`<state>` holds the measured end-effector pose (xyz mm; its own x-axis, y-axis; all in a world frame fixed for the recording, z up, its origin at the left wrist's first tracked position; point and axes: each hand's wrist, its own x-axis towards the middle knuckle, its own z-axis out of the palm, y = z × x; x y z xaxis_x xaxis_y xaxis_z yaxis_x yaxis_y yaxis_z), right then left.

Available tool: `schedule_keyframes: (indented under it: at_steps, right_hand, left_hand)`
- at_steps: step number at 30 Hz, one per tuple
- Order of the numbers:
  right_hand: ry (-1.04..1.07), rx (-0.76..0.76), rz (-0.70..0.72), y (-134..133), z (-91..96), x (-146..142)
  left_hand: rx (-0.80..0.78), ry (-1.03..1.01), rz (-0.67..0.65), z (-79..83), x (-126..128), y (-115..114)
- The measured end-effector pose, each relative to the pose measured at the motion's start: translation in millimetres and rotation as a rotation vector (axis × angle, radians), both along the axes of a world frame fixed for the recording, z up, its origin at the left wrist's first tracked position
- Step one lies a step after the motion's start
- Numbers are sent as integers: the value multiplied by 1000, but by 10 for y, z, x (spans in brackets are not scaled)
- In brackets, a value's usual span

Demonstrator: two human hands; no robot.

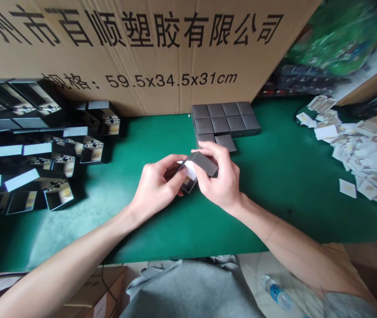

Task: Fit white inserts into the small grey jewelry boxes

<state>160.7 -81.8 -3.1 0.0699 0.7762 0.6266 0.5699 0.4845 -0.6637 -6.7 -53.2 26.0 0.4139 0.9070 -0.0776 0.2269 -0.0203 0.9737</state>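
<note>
Over the middle of the green table I hold a small dark box with its lid raised. My left hand is closed on the box's left side, thumb near the opening. My right hand is closed around the lid side, its fingers behind and in front of the lid. A white insert shows in the opening between my hands, partly hidden by fingers. Just beyond my hands sits a block of closed dark boxes packed side by side in rows.
Many open dark boxes stand stacked on the left. A heap of white inserts lies on the right. A big cardboard carton closes off the back of the green table. A plastic bottle lies below the front edge.
</note>
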Motion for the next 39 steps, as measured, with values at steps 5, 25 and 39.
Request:
schedule_keyframes:
  at_steps: [5,25,39]
  right_hand:
    - [-70,-9,-5,-21,37,16]
    - [-320,181,-71,30,39,9]
    - [-313,78,9,-1,71,-30]
  left_hand:
    - [3,46,-41,-9,-18,-6]
    - [356,179,28,37,-38,51]
    - [997,288,71,-60,-87,123]
